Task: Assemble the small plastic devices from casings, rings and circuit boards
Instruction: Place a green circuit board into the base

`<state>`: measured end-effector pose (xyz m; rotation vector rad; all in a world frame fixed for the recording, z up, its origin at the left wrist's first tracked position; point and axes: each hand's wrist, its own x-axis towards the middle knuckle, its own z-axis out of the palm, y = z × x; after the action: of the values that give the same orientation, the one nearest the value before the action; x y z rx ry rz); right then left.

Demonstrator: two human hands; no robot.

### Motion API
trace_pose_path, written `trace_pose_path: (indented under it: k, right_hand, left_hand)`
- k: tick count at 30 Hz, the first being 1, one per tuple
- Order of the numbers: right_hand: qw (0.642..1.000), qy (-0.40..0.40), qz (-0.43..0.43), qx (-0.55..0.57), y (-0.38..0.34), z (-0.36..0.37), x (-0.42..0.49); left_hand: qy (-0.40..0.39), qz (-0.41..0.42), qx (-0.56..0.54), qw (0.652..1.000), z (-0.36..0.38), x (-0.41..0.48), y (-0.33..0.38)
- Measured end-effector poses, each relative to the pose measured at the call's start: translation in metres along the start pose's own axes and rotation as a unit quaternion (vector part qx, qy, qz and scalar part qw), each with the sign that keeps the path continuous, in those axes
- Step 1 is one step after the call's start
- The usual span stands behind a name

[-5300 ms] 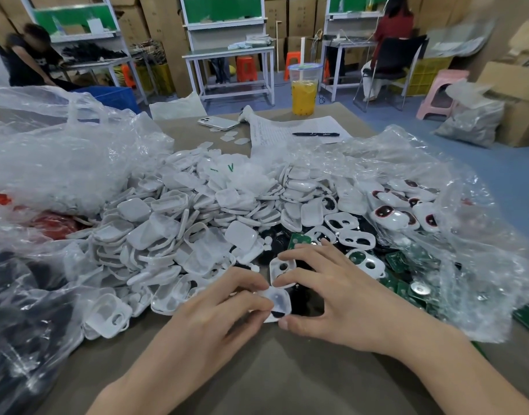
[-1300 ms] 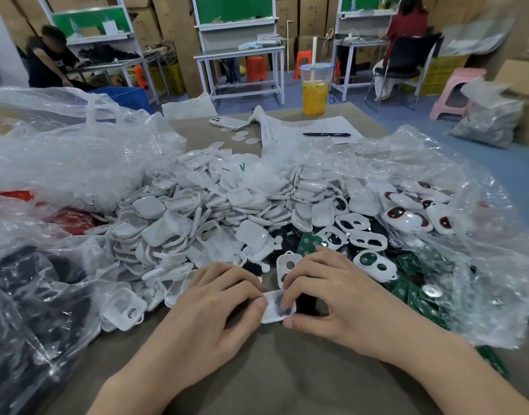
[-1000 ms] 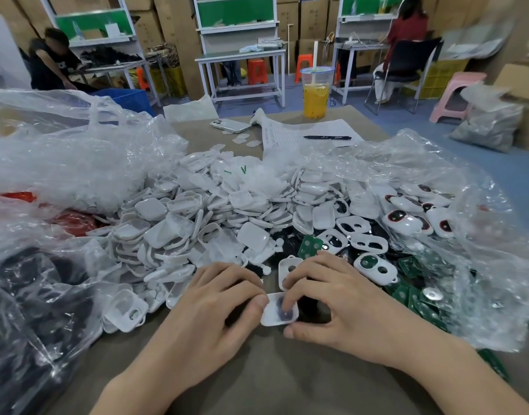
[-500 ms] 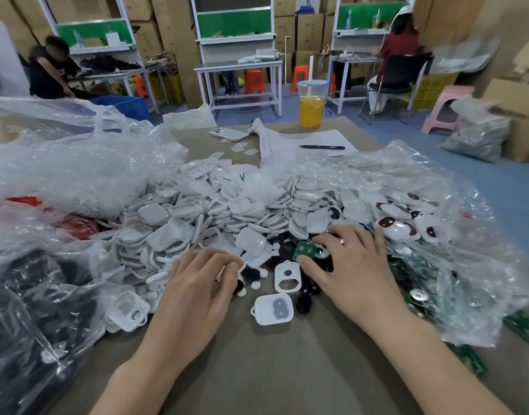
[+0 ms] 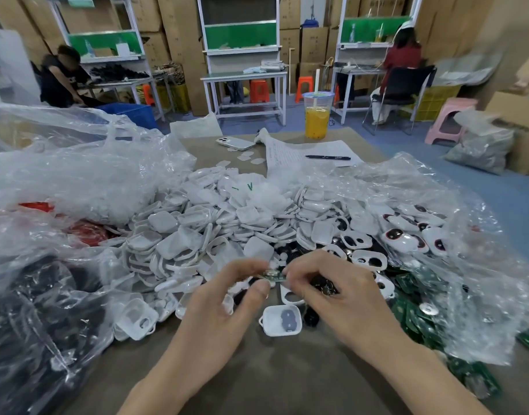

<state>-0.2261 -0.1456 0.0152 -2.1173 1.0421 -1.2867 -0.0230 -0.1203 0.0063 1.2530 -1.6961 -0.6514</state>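
Your left hand and right hand meet above the counter. Each grip is narrowed to a pinch on one end of a small green circuit board, held between thumb and fingertips. Just below it, an open white casing with a grey insert lies flat on the counter, touched by neither hand. Behind your hands spreads the heap of white casings. More green boards lie by the clear plastic bag at your right.
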Motion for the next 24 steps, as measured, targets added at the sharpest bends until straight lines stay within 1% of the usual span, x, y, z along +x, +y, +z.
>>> trace_pose_path:
  k: [2,4,8,14,17,19,21,24]
  right_hand:
    - [1.0,-0.005,0.013,0.002,0.0027,-0.0009,-0.0013]
    - [1.0,0.01,-0.005,-0.016,0.0058,-0.0031,-0.0007]
    - [0.999,0.011,-0.024,-0.046,0.0093,-0.0021,0.001]
    - [0.999,-0.013,0.009,-0.035,0.0074,-0.0024,0.0011]
    - [0.998,-0.024,0.05,-0.026,0.0054,-0.0024,0.001]
    - [0.995,-0.025,0.089,0.024,0.0058,-0.001,0.0014]
    - [0.987,-0.028,0.122,0.105,0.0056,0.0,0.0027]
    - [0.955,-0.028,0.161,0.25,0.0031,-0.0006,0.0045]
  left_hand:
    - [-0.019,-0.008,-0.053,0.998,0.0012,0.0015,0.0008]
    - [-0.03,-0.01,-0.09,0.995,0.0012,0.0029,0.0006]
    - [-0.035,-0.03,-0.103,0.994,-0.0004,0.0044,-0.0003]
    - [-0.063,-0.047,-0.128,0.989,-0.0021,0.004,0.0056]
    - [-0.057,-0.038,-0.133,0.989,-0.0009,0.0041,0.0088]
    - [-0.041,-0.027,-0.121,0.992,-0.0003,0.0046,0.0096]
    - [-0.022,-0.02,-0.077,0.997,0.0,0.0045,0.0085]
    - [-0.003,-0.005,-0.015,1.0,0.0003,0.0028,0.0083]
